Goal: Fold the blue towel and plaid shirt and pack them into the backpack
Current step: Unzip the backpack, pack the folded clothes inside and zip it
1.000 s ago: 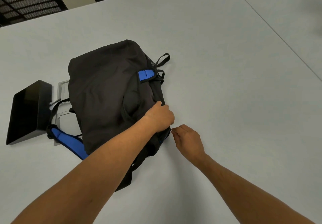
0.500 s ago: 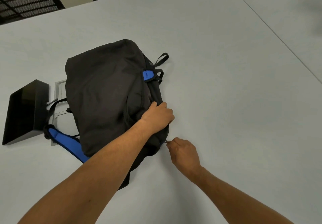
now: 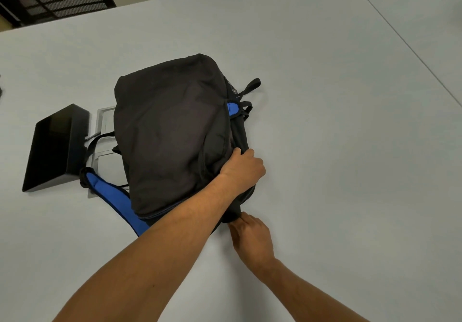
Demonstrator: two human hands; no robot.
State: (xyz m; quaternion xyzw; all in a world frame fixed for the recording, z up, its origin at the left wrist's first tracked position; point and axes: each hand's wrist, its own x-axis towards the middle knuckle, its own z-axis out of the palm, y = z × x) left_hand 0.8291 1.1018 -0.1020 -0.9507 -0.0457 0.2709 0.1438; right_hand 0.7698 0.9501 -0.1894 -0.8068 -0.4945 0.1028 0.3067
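**Holding the backpack at its near right corner**

Gripping the bulging black backpack (image 3: 170, 134) on the pale grey table (image 3: 337, 121), our left hand (image 3: 241, 169) curls over its right edge, fingers bunched into the fabric. Our right hand (image 3: 251, 234) sits just nearer, fingertips pinched against the bag's near right corner; what they hold is too small to tell. A blue shoulder strap (image 3: 117, 200) trails out at the near left. Left of the bag lie a black box (image 3: 53, 146) and a grey floor-box plate (image 3: 106, 164), partly under it. We cannot see the towel or shirt.
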